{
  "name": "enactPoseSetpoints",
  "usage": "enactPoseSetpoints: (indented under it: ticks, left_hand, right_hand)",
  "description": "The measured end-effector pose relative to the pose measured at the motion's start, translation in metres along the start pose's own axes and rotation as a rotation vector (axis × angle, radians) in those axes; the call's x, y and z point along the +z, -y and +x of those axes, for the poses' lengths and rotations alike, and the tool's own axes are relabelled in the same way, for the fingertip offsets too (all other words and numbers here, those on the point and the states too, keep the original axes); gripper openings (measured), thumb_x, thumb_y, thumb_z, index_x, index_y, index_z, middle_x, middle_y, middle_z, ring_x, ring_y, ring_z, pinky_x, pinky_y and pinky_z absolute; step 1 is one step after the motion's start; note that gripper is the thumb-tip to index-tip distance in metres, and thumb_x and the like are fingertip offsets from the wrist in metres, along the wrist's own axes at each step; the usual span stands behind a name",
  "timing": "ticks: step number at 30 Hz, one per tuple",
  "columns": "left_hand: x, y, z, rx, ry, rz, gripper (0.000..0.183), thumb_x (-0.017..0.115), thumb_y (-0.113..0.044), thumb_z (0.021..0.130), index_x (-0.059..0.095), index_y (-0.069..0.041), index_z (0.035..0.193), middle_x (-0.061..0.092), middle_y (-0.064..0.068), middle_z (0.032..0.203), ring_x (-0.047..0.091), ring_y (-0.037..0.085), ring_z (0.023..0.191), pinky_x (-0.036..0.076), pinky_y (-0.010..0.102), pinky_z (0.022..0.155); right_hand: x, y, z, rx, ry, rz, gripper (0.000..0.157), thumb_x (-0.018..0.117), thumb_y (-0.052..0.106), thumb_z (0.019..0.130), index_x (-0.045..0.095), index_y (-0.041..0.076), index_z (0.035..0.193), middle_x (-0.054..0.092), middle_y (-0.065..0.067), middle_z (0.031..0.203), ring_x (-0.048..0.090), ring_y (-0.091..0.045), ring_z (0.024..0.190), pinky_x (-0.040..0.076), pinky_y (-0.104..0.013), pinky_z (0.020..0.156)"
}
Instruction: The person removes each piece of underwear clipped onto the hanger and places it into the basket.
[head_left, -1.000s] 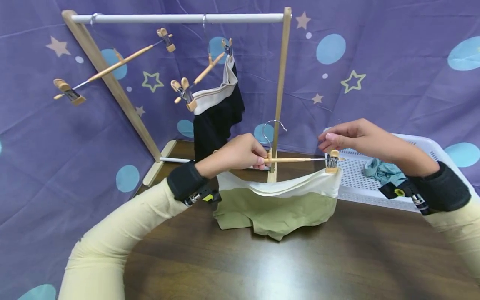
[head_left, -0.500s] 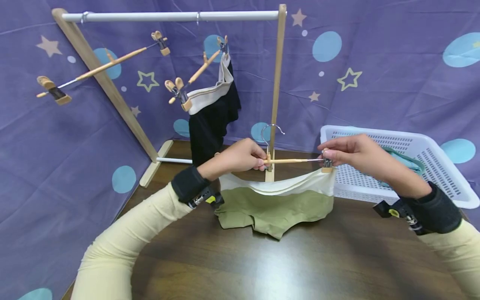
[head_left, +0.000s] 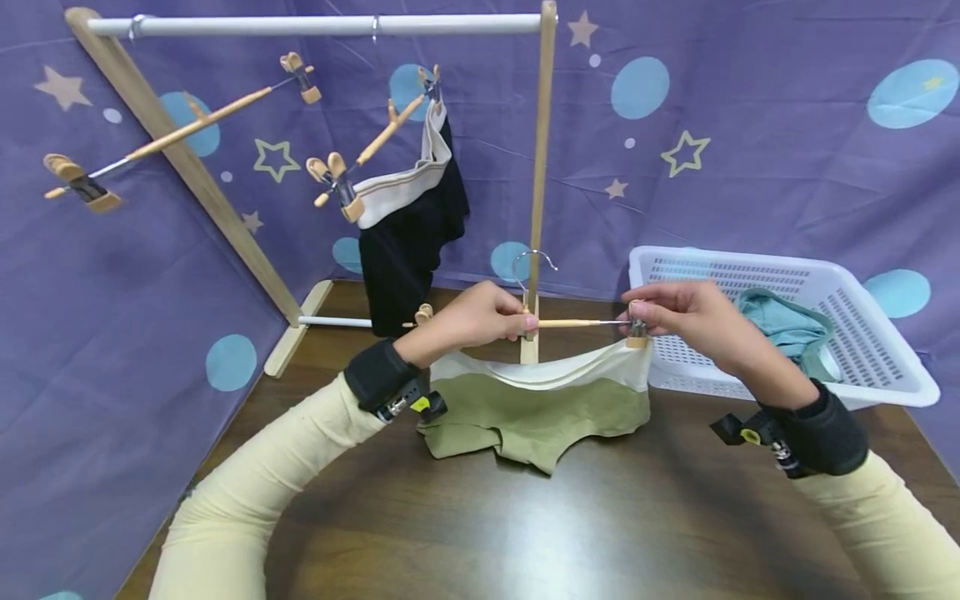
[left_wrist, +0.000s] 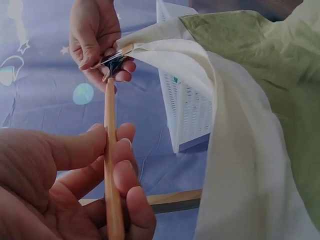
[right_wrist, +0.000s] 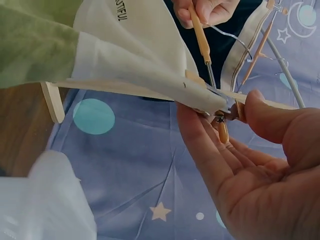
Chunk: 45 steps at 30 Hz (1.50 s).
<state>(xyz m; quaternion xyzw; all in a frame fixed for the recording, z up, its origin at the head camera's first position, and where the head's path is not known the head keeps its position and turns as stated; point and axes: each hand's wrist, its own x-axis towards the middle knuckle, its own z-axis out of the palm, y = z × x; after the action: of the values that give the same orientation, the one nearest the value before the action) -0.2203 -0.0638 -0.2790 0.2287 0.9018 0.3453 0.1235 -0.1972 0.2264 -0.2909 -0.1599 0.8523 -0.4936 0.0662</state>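
Observation:
Green underpants (head_left: 536, 417) with a broad white waistband hang from a wooden clip hanger (head_left: 573, 322). My left hand (head_left: 480, 315) grips the hanger's wooden bar near its middle, below the metal hook (head_left: 536, 253). At the hanger's right end, my right hand (head_left: 686, 321) pinches the clip (head_left: 637, 333) between thumb and fingers. In the right wrist view, the thumb presses one end of that clip (right_wrist: 235, 111), while the waistband (right_wrist: 135, 70) runs into it. The left wrist view shows the left fingers curled round the bar (left_wrist: 111, 165). My left hand and wrist partly cover the hanger's left end.
A wood-and-white rack (head_left: 330, 27) stands at the back left. From it hang a hanger with bare clips (head_left: 198, 123) and another bearing black underpants (head_left: 408, 250). At the right, a white basket (head_left: 885, 333) holds teal cloth (head_left: 787, 325). The brown table (head_left: 480, 533) lies below.
My right hand has come down from above the right clip and now pinches it. My left hand keeps its grip on the bar. The head view has turned somewhat to the right.

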Motion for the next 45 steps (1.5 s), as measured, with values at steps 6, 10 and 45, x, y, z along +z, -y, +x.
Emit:
enactPoseSetpoints:
  ticks: [6, 10, 45]
  left_hand:
    - [0.002, 0.003, 0.002, -0.046, -0.043, 0.032, 0.025, 0.065, -0.027, 0.093, 0.081, -0.009, 0.085, 0.062, 0.001, 0.065, 0.043, 0.010, 0.057, 0.027, 0.019, 0.047]
    - [0.002, 0.004, 0.001, -0.053, -0.044, 0.061, 0.025, 0.066, -0.028, 0.092, 0.081, -0.009, 0.083, 0.065, 0.003, 0.066, 0.044, 0.010, 0.057, 0.027, 0.019, 0.046]
    - [0.003, 0.007, 0.001, -0.038, 0.002, 0.107, 0.025, 0.066, -0.029, 0.092, 0.082, -0.011, 0.085, 0.070, 0.006, 0.070, 0.049, 0.010, 0.059, 0.033, 0.018, 0.049]
  right_hand:
    - [0.010, -0.006, 0.001, 0.039, -0.029, 0.007, 0.041, 0.058, 0.032, 0.097, 0.064, -0.001, 0.120, 0.080, 0.000, 0.092, 0.069, -0.007, 0.093, 0.057, -0.018, 0.074]
    - [0.013, -0.006, 0.000, 0.051, -0.052, 0.073, 0.042, 0.061, 0.031, 0.095, 0.065, -0.004, 0.117, 0.080, 0.006, 0.087, 0.071, -0.010, 0.091, 0.059, -0.019, 0.075]
    - [0.007, 0.007, 0.003, 0.125, 0.005, -0.063, 0.033, 0.073, 0.018, 0.085, 0.071, -0.008, 0.105, 0.077, 0.010, 0.075, 0.072, -0.018, 0.074, 0.061, -0.040, 0.077]
